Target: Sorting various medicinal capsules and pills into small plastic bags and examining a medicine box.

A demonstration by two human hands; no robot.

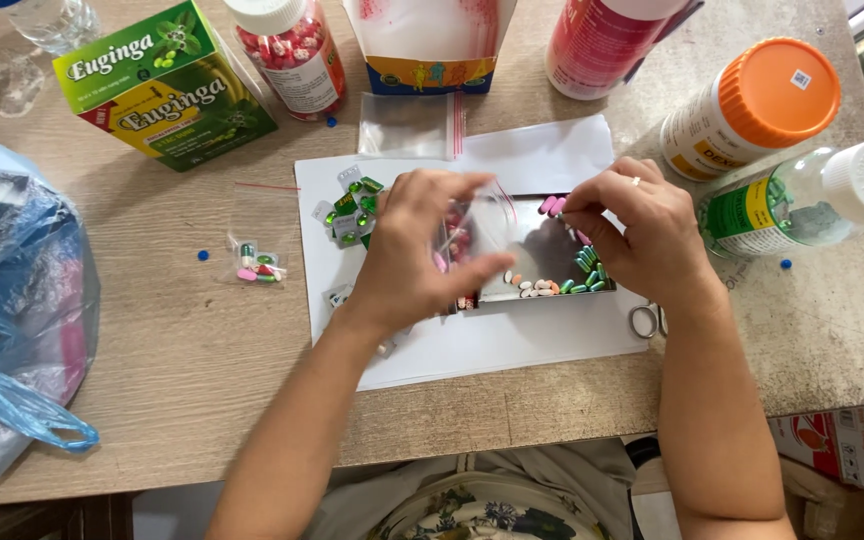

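While the left hand (422,245) pinches a small clear plastic zip bag (472,225) by its mouth, held open above the shallow metal tray (542,250) of mixed pills, the right hand (642,225) grips a pink capsule (554,206) at its fingertips just beside the opening. A filled clear bag (257,265) lies apart on the wooden table (172,340), left of the white paper sheet (512,345).

Pharmacy-type counter: medicine bottles (287,50), pill box (167,85), loose capsules (582,275) (sorting tray (542,250)) on table (202,350).
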